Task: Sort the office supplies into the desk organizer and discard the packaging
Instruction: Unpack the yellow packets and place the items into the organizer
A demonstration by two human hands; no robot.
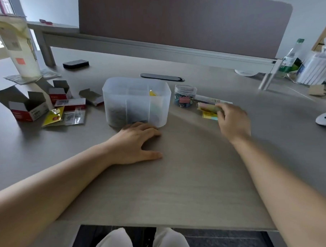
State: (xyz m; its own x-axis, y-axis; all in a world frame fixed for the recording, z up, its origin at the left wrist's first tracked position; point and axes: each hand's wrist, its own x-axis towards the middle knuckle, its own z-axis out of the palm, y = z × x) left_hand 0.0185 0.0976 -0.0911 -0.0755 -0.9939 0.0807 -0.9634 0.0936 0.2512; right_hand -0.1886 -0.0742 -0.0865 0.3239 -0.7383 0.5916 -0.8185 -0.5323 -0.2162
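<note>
A single wide-angle view looks from the person's head, forward and steeply down across the table. The table's near edge crosses the bottom of the frame, with the person's knees just below it. The far edge, under a partition panel, sits near the top. Both forearms reach in from the lower corners. Straight lines bow toward the frame's sides.
</note>
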